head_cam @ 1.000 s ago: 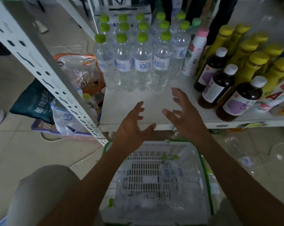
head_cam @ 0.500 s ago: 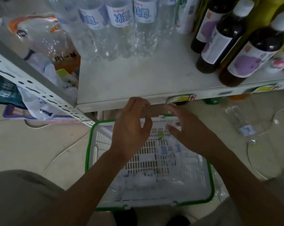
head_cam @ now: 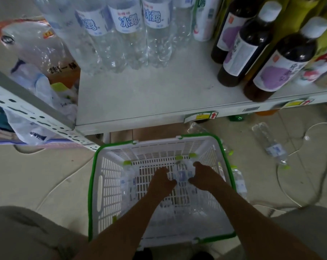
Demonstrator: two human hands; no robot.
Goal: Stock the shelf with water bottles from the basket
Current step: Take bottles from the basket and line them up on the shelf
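The left hand (head_cam: 161,182) and right hand (head_cam: 204,179) curled fingers round a bottle (head_cam: 181,174) in the basket (head_cam: 159,147) — a firm mid-body grip looked wisest.

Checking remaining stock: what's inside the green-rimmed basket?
Clear green-capped water bottles lie in the basket: one at left, at least two between the left hand and right hand. The forearms cover the near end, so the full count is hidden.

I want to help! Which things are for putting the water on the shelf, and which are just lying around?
For the job: basket, loose water bottles in it, left hand and right hand down among them, shelf, stocked water bottles standing on it.

Just lying about: dark bottles with purple labels, floor bottle, plastic bags beside the shelf.
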